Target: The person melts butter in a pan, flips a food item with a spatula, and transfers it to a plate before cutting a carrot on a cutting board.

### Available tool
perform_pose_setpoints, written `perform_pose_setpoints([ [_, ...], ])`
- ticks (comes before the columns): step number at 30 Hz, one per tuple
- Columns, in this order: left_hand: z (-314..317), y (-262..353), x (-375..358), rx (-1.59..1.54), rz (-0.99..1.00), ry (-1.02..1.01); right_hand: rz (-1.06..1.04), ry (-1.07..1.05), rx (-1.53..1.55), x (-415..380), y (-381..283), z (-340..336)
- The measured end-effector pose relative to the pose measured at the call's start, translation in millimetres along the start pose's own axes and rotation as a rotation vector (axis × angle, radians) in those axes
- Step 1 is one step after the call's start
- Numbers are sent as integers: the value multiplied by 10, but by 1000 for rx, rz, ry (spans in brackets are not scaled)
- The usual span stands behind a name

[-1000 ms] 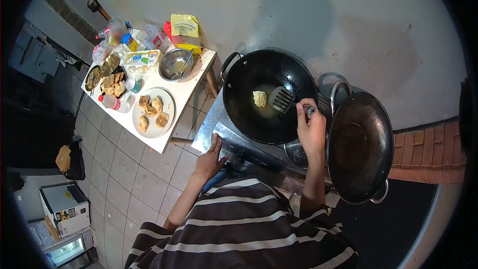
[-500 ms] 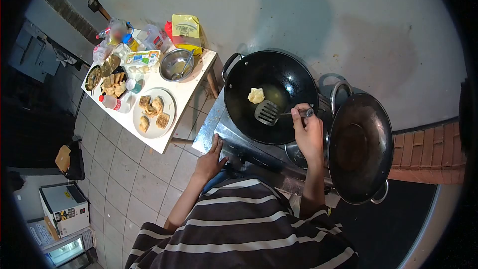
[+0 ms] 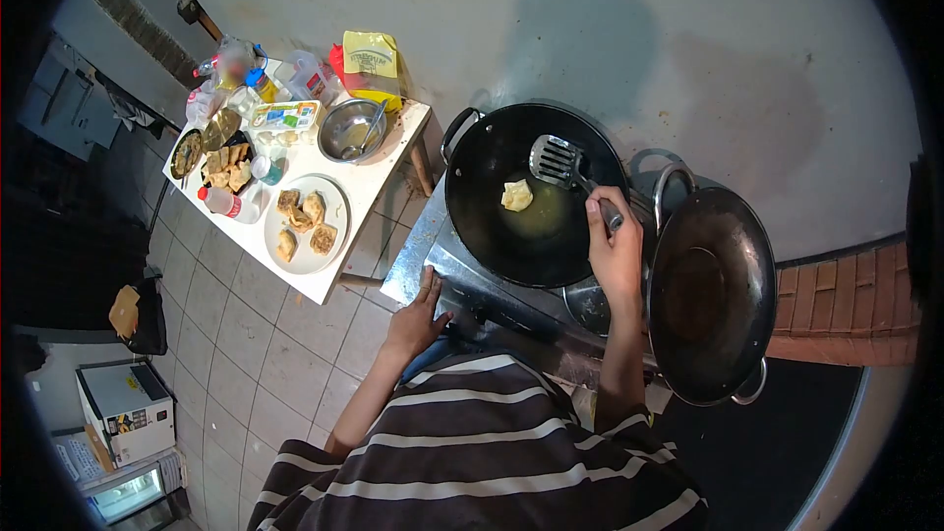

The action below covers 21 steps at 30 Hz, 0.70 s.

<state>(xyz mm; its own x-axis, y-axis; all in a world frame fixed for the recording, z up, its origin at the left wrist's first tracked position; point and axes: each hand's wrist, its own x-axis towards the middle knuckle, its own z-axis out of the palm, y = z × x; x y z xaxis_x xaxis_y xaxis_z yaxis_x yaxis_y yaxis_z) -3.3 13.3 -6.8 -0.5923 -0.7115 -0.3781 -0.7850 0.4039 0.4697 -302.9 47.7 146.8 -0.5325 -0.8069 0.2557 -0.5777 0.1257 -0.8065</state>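
Note:
My right hand [image 3: 617, 248] is closed round the handle of a slotted spatula [image 3: 557, 160]. The spatula's head is over the far part of a black wok [image 3: 482, 236], above a small pool of oil [image 3: 539, 218]. A pale piece of folded dough [image 3: 516, 196] lies in the wok beside the oil, apart from the spatula. My left hand [image 3: 418, 323] rests with its fingers stretched out on the front edge of the metal stove [image 3: 423, 261], holding nothing.
A second wok [image 3: 700, 300] leans tilted at the right. On the white table [image 3: 310, 283] at the left are a plate [image 3: 327, 199] of fried pieces, a steel bowl [image 3: 344, 143], a bottle [image 3: 218, 201], an egg carton [image 3: 285, 116] and a yellow bag [image 3: 372, 64].
The spatula has moved from the near side of the dough to the far right of it, its head now pointing away from me. My left hand stays put.

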Motion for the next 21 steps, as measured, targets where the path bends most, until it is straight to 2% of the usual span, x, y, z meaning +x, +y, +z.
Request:
perform_pose_setpoints([
  [11, 4, -22, 11, -1, -5, -20, -11, -63, -33, -30, -64, 3],
  [16, 19, -14, 7, 5, 11, -4, 133, -52, -48, -95, -83, -106],
  [21, -21, 6, -4, 18, 2, -22, 71, 20, -54, -59, -85, -118],
])
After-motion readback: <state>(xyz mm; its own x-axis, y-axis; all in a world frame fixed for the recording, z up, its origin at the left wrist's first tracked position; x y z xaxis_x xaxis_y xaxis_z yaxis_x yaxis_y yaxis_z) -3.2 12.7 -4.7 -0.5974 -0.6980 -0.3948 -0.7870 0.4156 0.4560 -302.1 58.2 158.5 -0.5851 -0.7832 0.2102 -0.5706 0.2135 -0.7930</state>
